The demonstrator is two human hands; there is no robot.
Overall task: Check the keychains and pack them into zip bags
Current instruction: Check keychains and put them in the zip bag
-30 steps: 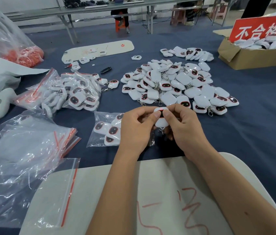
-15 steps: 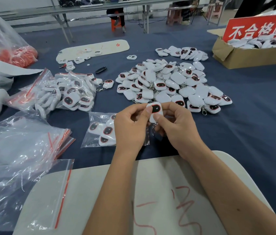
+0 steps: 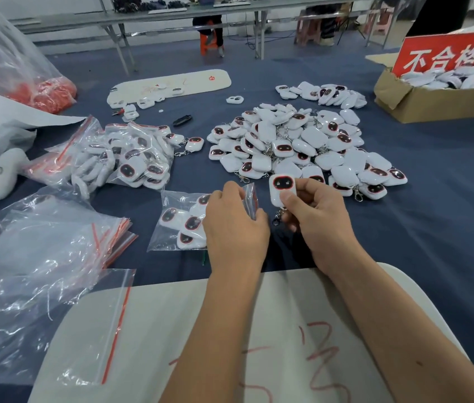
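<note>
Desk: covered in dark blue cloth [image 3: 433, 228]; white board [image 3: 201, 330] with red scrawl at the near edge, under both forearms.
Room: long metal-legged tables [image 3: 189, 16] across the back; stools beneath them, blurred.
Far right: cardboard box [image 3: 422, 103] holding white pieces, red sign [image 3: 451, 55] with white characters standing in it, cut off by the frame edge.
Centre: loose pile of keychains [image 3: 297, 144], white, some face up with dark red-rimmed faces, some face down; smaller heap [image 3: 323, 93] well behind it.
Left: packed bags [image 3: 119, 158] heaped together; stack of empty zip bags [image 3: 49, 245] with red seal strips nearer; large clear sack [image 3: 3, 62] with red contents, partly out of view.
Held keychain [image 3: 282, 189]: upright, long axis roughly vertical, dark face toward the camera, metal clasp hanging below; just in front of the pile.
Right hand [image 3: 320, 219]: thumb and curled fingers pinching the held keychain at its lower half.
Left hand [image 3: 234, 225]: fingers grasping the mouth of the part-filled zip bag [image 3: 177, 222], which lies flat on the desk with several keychains inside.
Hidden: bag's right portion behind the left hand; count inside not readable.
</note>
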